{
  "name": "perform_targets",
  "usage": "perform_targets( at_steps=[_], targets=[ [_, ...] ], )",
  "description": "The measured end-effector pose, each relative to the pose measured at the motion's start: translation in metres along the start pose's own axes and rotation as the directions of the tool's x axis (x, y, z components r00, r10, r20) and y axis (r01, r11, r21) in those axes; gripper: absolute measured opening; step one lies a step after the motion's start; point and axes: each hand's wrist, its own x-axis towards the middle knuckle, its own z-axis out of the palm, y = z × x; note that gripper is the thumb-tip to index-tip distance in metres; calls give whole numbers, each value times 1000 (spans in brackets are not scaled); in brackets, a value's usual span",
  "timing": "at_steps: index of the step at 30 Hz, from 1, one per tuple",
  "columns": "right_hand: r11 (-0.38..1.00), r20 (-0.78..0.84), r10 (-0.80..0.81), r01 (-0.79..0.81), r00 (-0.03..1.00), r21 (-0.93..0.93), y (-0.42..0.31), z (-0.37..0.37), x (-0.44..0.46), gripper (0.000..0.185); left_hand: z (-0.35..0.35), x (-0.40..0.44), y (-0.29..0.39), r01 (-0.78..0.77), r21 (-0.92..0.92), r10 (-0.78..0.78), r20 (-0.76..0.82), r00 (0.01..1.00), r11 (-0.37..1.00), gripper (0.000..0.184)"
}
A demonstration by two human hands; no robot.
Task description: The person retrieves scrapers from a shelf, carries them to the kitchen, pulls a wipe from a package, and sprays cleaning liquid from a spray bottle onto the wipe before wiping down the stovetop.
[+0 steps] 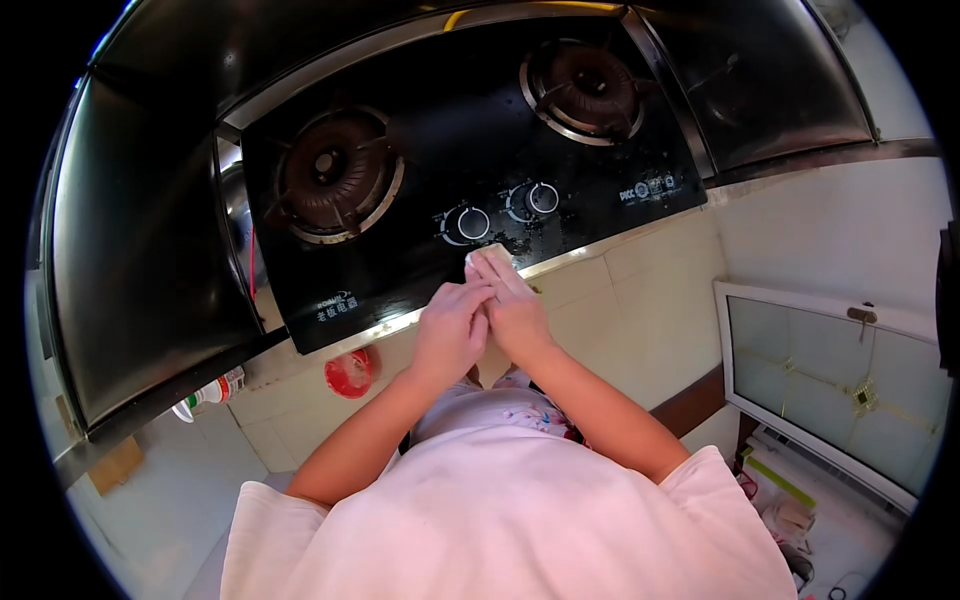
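A small whitish cloth [491,254] lies at the front edge of the black glass gas stove [440,130], just below the two control knobs. My right hand [513,312] has its fingers pressed together over this cloth. Against it, my left hand [452,326] is closed, its fingertips meeting the right fingers; what it grips, if anything, is hidden. The left knob [473,223] is closest to the cloth, and the right knob [543,198] sits a little farther off. Wet spots show on the glass around the knobs.
Two dark burners, left [330,165] and right [592,85], stand on the stove. Below the counter are a red tub [349,374] and a white spray bottle [212,393]. A glass-paned cabinet door [830,375] stands open at right.
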Motion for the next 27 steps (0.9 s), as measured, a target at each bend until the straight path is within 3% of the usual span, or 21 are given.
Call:
perform_targets(
  at_steps=[3,8,12,18,22,25,27],
  targets=[
    [999,-11,-16,15,1000,-40,19,-11,-9,39,19,2,12,-40,29,38,72,997,999,37],
    [991,-42,-81,76,996,-109,59,-25,-11,38,51,15,32,-50,36,49,42,998,998,43],
    [999,-1,-32,32,999,17,75,-38,5,43,69,29,44,-27,86,30,-28,999,996,49],
    [975,79,-196,186,977,123,76,-27,14,50,67,18,43,100,196,-72,-143,987,976,48],
    [936,98,-332,315,938,158,92,-37,8,50,78,14,60,163,219,-145,-96,985,962,52],
    [943,71,-116,88,991,322,98,-41,7,46,92,24,68,61,175,-33,-161,986,983,53],
    [956,82,-177,152,981,253,98,-42,14,45,92,28,73,87,169,-50,-208,977,982,54]
  ],
)
